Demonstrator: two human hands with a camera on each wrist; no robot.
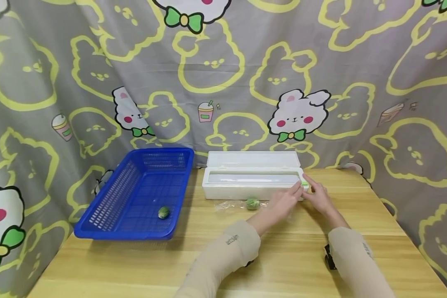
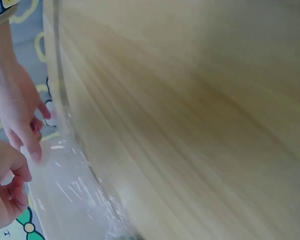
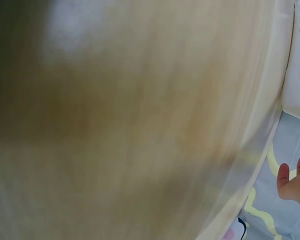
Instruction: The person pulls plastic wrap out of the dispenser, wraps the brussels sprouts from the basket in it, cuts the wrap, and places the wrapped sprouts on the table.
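Observation:
A long white cling film box (image 1: 246, 192) stands with its lid (image 1: 253, 159) raised and a film roll (image 1: 253, 179) inside. At its right end sits a small green slide cutter (image 1: 304, 183). My left hand (image 1: 283, 203) reaches across to it and pinches it between fingertips. My right hand (image 1: 320, 198) touches the box's right end, index finger extended behind the cutter and thumb in front. Clear film (image 1: 229, 205) lies in front of the box under a Brussels sprout (image 1: 252, 203). In the left wrist view, the left fingers (image 2: 15, 187) are bent beside the film.
On the left, a blue plastic basket (image 1: 134, 237) holds another Brussels sprout (image 1: 164, 212). The wooden table (image 1: 290, 269) meets a patterned grey curtain (image 1: 242, 82) behind the box. A small black object (image 1: 329, 257) shows beside the right sleeve.

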